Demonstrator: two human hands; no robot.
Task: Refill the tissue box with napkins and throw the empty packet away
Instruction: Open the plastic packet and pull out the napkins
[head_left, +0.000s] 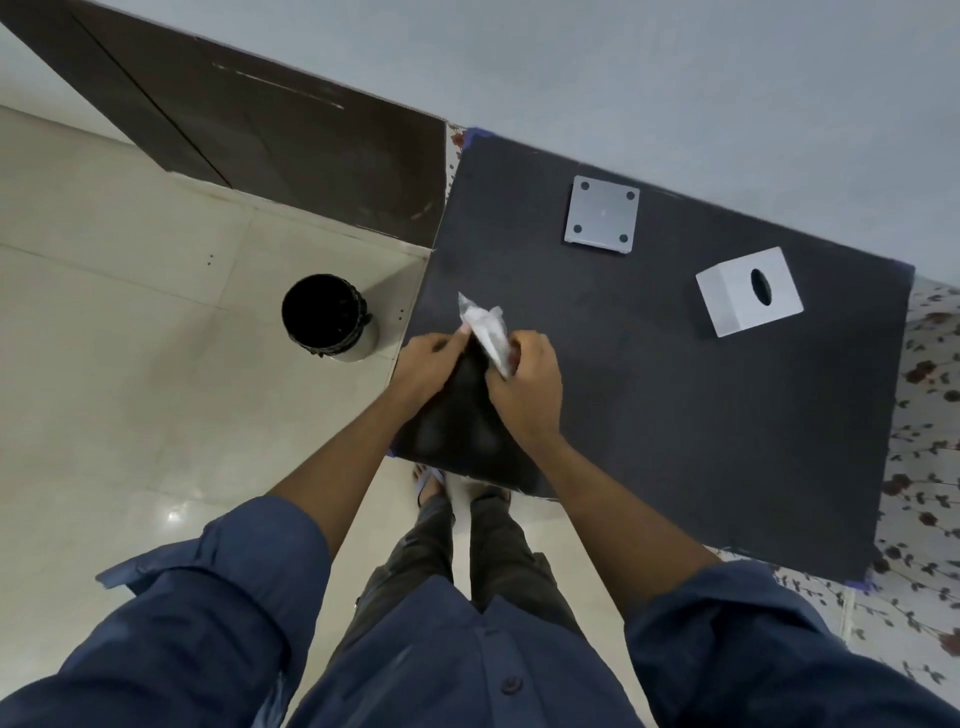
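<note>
Both my hands hold a crumpled clear plastic packet (487, 328) over the near left part of the black table (675, 415). My left hand (431, 364) pinches its left edge and my right hand (524, 384) grips its right side. A white tissue box (737, 306) with a dark oval slot on top stands at the table's far right, apart from my hands. The box's flat white base plate (602, 215) with four dark feet lies at the back of the table. I cannot tell what is inside the packet.
A round bin (327, 317) with a black liner stands on the tiled floor just left of the table. A dark brown door (249, 119) fills the far left. A floral cloth (930, 415) shows beyond the table's right edge. My feet are under the table's near edge.
</note>
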